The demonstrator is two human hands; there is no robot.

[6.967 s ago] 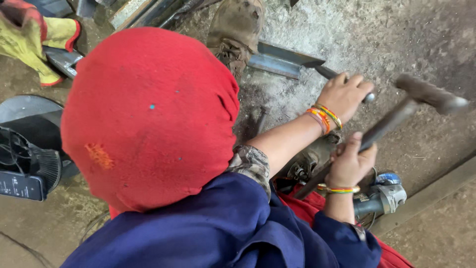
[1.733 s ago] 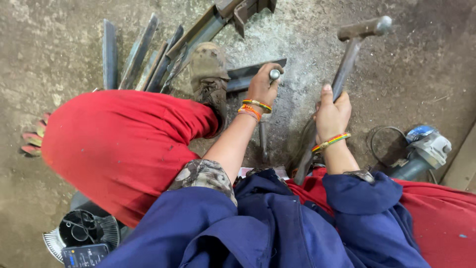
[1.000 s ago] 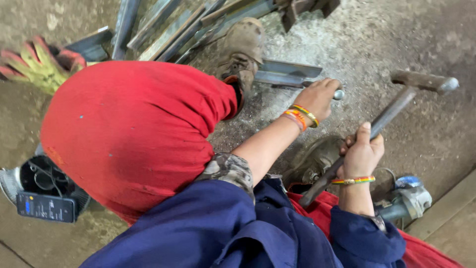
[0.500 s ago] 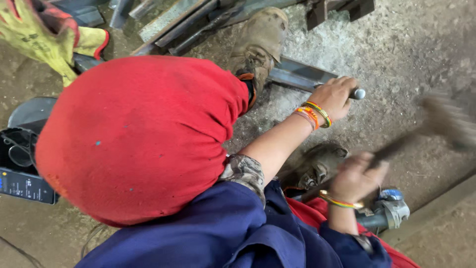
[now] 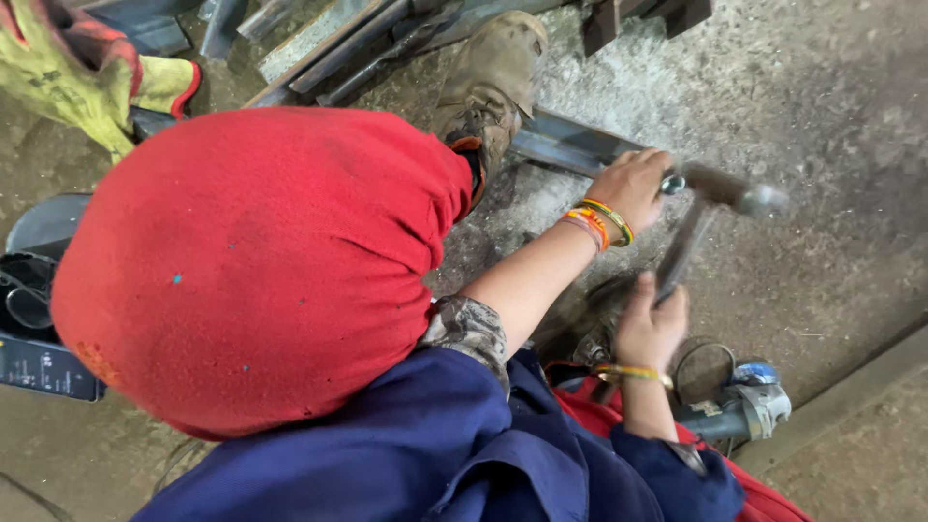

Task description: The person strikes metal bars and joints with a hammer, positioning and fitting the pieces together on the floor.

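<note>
I count two bare hands at work, one hammer and one metal punch. The left hand [image 5: 633, 184] is closed around the punch [image 5: 672, 182], only its shiny top showing past the fingers, right above the steel angle bar [image 5: 570, 145] that lies on the concrete floor [image 5: 822, 106]. The right hand [image 5: 650, 329], nearer me than the bar, is wrapped tight on the handle of the hammer [image 5: 710, 198]; the blurred head sits at the punch top. One dusty boot [image 5: 488, 82] presses on the bar's left end. Beyond the bar I see several loose steel strips [image 5: 329, 34], too overlapped to count. One angle grinder [image 5: 739, 411] lies just right of the right hand. One yellow-gloved hand [image 5: 72, 68] of another person shows far left of the bar. A large red-clad knee [image 5: 261, 261] blocks much of the floor left of the bar.
</note>
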